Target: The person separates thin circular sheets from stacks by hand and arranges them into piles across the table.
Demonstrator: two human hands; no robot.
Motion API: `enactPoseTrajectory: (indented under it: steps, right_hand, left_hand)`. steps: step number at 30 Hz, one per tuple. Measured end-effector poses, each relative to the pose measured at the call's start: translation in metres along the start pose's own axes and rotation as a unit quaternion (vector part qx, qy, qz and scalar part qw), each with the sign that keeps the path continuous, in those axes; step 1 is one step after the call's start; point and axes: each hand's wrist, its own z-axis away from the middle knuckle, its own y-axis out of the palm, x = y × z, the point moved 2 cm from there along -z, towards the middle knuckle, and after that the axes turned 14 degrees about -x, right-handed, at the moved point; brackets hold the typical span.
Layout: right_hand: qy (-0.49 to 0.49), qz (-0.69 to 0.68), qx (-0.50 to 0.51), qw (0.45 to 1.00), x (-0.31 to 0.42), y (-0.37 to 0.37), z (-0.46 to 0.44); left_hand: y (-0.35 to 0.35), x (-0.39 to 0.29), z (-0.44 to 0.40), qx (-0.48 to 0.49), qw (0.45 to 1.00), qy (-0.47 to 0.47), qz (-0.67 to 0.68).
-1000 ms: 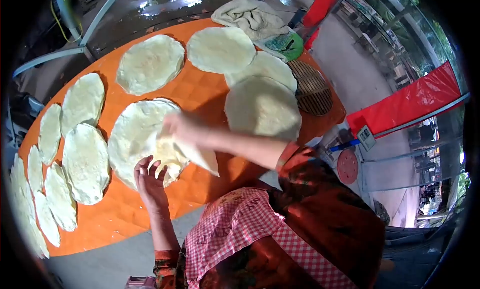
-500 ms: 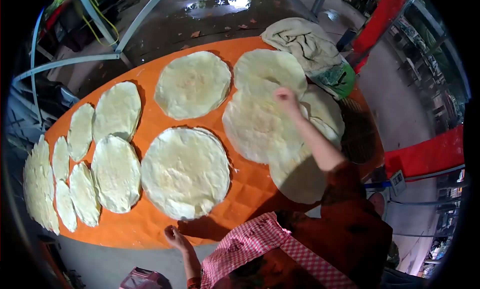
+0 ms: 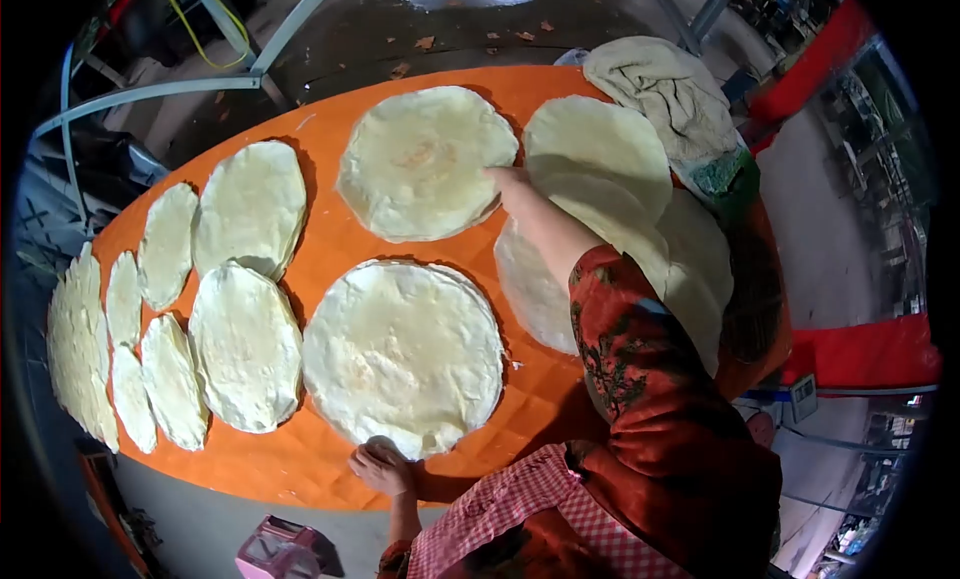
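On an orange table, flatbreads at left and centre appear neatly set out, while sheets at right overlap, seemingly unsorted. The right arm stretches over them, right hand at the far round's edge, grip unclear; the left hand, loosely curled, meets the near stack, its hold hidden.

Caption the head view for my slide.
Right hand at the far flatbread, left hand at the near flatbread, orange table beneath.

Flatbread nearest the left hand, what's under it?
Under the top flatbread, the edge of a lower flatbread shows, with orange tabletop around them. The lower flatbread's middle and the surface beneath are covered.
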Motion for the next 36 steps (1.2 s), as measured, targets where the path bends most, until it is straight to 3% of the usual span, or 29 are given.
enactPoseTrajectory:
  steps: [2, 3, 6, 8, 10, 12, 13, 14, 16, 18, 19, 21, 22, 24, 29, 32, 33, 36]
  right_hand:
    - [-0.025, -0.03, 0.048, 0.998, 0.005, 0.002, -0.004]
    - [0.018, 0.085, -0.001, 0.996, 0.008, 0.018, -0.022]
    - [-0.157, 0.176, -0.031, 0.971, 0.061, 0.014, 0.033]
    - [-0.27, 0.062, -0.009, 0.961, 0.099, 0.045, 0.051]
    - [-0.405, 0.051, -0.016, 0.913, 0.152, 0.083, 0.079]
    - [-0.518, 0.094, -0.007, 0.85, 0.215, 0.083, 0.185]
    - [-0.544, 0.097, 0.045, 0.832, 0.232, 0.083, 0.233]
    - [-0.591, 0.087, 0.049, 0.801, 0.241, 0.078, 0.289]
    - [-0.639, 0.163, 0.118, 0.743, 0.245, 0.041, 0.417]
    - [-0.687, 0.174, 0.158, 0.687, 0.206, 0.042, 0.485]
    - [-0.67, 0.245, 0.171, 0.68, 0.181, 0.037, 0.523]
    - [-0.648, 0.219, 0.24, 0.689, 0.104, 0.046, 0.568]
    - [-0.647, 0.265, 0.271, 0.661, 0.066, 0.055, 0.581]
    - [-0.571, 0.294, 0.398, 0.655, -0.013, 0.072, 0.589]
    - [-0.464, 0.302, 0.521, 0.65, -0.074, 0.088, 0.579]
    - [-0.397, 0.272, 0.576, 0.661, -0.062, 0.087, 0.575]
    - [-0.371, 0.252, 0.6, 0.663, -0.062, 0.089, 0.571]
    - [-0.353, 0.245, 0.607, 0.669, -0.066, 0.091, 0.566]
  left_hand:
    - [0.003, 0.006, 0.002, -0.002, 1.0, 0.003, -0.007]
    - [-0.002, 0.004, -0.001, 0.004, 1.0, 0.013, 0.004]
    - [0.008, 0.019, 0.005, 0.032, 0.999, -0.015, 0.031]
    - [0.0, 0.014, 0.001, 0.04, 0.998, -0.007, 0.054]
    - [-0.001, 0.017, 0.001, 0.02, 0.997, -0.01, 0.071]
    - [-0.008, 0.028, -0.006, 0.099, 0.98, -0.087, 0.152]
    - [-0.007, 0.038, -0.009, 0.099, 0.957, -0.115, 0.246]
    - [0.018, 0.07, 0.0, 0.113, 0.887, -0.212, 0.395]
    - [-0.018, 0.071, -0.048, 0.185, 0.734, -0.38, 0.532]
    - [-0.054, 0.061, -0.116, 0.17, 0.611, -0.412, 0.654]
    - [-0.061, 0.063, -0.148, 0.206, 0.544, -0.37, 0.725]
    - [-0.067, 0.069, -0.191, 0.264, 0.425, -0.397, 0.769]
    - [-0.065, 0.075, -0.202, 0.279, 0.363, -0.415, 0.786]
    - [-0.055, 0.096, -0.207, 0.289, 0.284, -0.442, 0.8]
    - [-0.039, 0.135, -0.178, 0.275, 0.286, -0.531, 0.749]
    - [-0.041, 0.139, -0.176, 0.292, 0.291, -0.517, 0.75]
    - [-0.044, 0.139, -0.176, 0.284, 0.321, -0.54, 0.724]
    - [-0.046, 0.136, -0.174, 0.285, 0.312, -0.518, 0.744]
